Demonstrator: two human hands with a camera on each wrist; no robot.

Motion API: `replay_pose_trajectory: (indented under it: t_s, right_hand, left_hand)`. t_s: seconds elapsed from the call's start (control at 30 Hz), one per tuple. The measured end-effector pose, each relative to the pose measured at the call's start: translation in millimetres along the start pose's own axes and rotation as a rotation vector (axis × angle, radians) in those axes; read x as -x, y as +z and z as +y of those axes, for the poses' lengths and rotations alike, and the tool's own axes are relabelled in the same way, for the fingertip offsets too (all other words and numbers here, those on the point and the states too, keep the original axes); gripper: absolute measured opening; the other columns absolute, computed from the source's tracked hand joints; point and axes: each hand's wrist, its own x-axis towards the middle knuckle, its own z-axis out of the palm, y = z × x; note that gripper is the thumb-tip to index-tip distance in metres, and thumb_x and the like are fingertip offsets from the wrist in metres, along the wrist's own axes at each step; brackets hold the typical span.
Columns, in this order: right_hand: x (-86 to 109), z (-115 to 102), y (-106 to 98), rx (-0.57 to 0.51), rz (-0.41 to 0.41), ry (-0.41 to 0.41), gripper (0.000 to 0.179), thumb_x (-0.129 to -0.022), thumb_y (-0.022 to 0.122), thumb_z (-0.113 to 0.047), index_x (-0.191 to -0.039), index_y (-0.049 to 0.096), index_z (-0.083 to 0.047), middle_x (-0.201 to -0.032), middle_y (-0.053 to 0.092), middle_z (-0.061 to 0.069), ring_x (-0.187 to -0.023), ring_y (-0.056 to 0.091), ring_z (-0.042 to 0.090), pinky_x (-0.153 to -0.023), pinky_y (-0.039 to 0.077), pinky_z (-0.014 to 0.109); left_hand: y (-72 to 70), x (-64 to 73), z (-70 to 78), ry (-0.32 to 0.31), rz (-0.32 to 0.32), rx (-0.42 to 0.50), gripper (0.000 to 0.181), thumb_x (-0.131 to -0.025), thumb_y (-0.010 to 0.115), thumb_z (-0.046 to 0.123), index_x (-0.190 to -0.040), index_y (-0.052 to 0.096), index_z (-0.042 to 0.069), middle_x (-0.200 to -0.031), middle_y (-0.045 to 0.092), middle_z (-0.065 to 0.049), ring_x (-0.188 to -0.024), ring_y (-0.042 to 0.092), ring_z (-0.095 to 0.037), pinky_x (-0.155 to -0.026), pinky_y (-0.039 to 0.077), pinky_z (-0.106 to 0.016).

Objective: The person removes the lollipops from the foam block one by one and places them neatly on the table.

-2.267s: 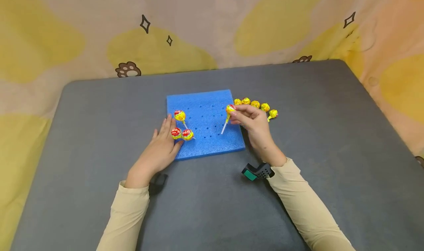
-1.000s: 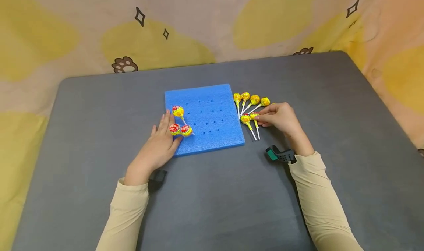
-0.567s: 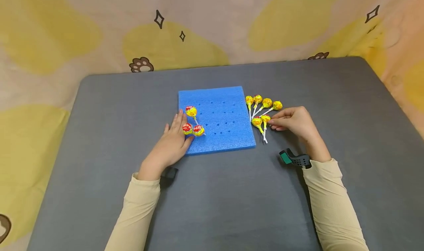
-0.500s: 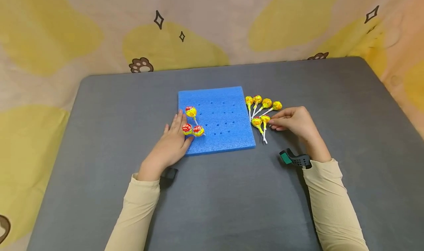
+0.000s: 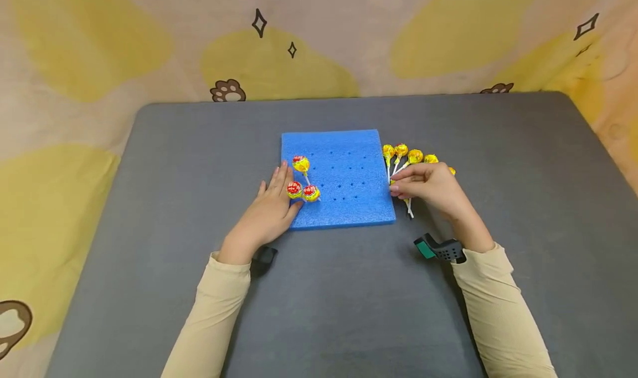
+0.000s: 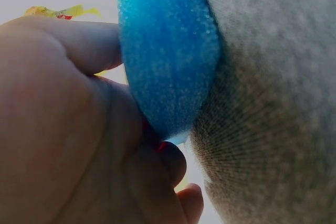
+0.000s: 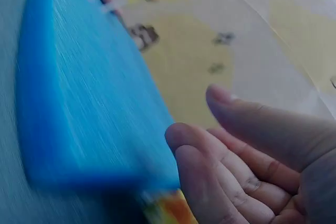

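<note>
Three yellow-and-red lollipops, one being this lollipop (image 5: 301, 164), stand in the left part of a blue foam block (image 5: 344, 214) with rows of small holes. My left hand (image 5: 266, 214) rests along the block's left edge, fingers stretched and thumb at its near side. My right hand (image 5: 428, 188) hovers over lollipops lying by the block's right edge, hiding some of them. In the right wrist view, its thumb and fingers stand apart with nothing visible between them. A blurred lollipop wrapper (image 7: 173, 211) shows below those fingers.
Several loose lollipops, among them this lollipop (image 5: 415, 156), lie fanned out right of the block on the grey table (image 5: 339, 311). A patterned cloth (image 5: 319, 12) hangs behind the table. Black wrist devices (image 5: 441, 249) sit on both wrists.
Earlier my right hand held a lollipop over the block, then laid it on the table to the right. Now it has let go and moved left over the lollipops. The head view has shifted.
</note>
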Motion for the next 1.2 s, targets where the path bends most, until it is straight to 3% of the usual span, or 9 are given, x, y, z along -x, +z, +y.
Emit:
replay_pose_trajectory:
  t_s: [0.33, 0.7, 1.03, 1.2]
  right_hand:
    - [-20.6, -10.7, 48.5, -0.06, -0.113, -0.018, 0.025, -0.082, 0.073, -0.003, -0.102, 0.066, 0.011, -0.085, 0.072, 0.012, -0.074, 0.069, 0.012, -0.07, 0.056, 0.028]
    - [-34.6, -13.9, 90.4, -0.285, -0.18, -0.053, 0.026, -0.081, 0.07, 0.007, -0.104, 0.063, 0.017, -0.09, 0.071, 0.017, -0.079, 0.07, 0.017, -0.075, 0.056, 0.034]
    - [-29.2, -10.9, 111.1, -0.344, -0.158, -0.17, 0.032, -0.08, 0.068, 0.012, -0.111, 0.06, 0.016, -0.105, 0.066, 0.021, -0.087, 0.067, 0.016, -0.079, 0.055, 0.034]
    - [-28.2, -12.4, 116.9, -0.313, -0.135, -0.244, 0.035, -0.078, 0.07, 0.013, -0.111, 0.061, 0.015, -0.107, 0.065, 0.021, -0.088, 0.065, 0.016, -0.081, 0.054, 0.033]
  left_hand:
    - [2.9, 5.4, -2.1, -0.031, 0.007, 0.021, 0.074, -0.099, 0.045, 0.032, -0.151, 0.004, -0.001, -0.158, -0.009, -0.013, -0.144, -0.005, -0.028, -0.113, 0.003, -0.052]
    - [6.3, 5.9, -4.8, -0.044, 0.011, 0.024, 0.074, -0.099, 0.045, 0.032, -0.151, 0.003, 0.0, -0.158, -0.007, -0.014, -0.145, -0.004, -0.03, -0.113, 0.004, -0.053]
    - [5.8, 0.0, 1.4, -0.001, 0.001, 0.04, 0.073, -0.1, 0.044, 0.033, -0.151, 0.004, -0.001, -0.158, -0.009, -0.012, -0.145, -0.004, -0.029, -0.113, 0.004, -0.053]
    - [4.1, -1.0, 1.6, -0.005, -0.001, 0.024, 0.073, -0.1, 0.044, 0.031, -0.15, 0.002, -0.003, -0.158, -0.01, -0.013, -0.144, -0.005, -0.03, -0.113, 0.004, -0.053]
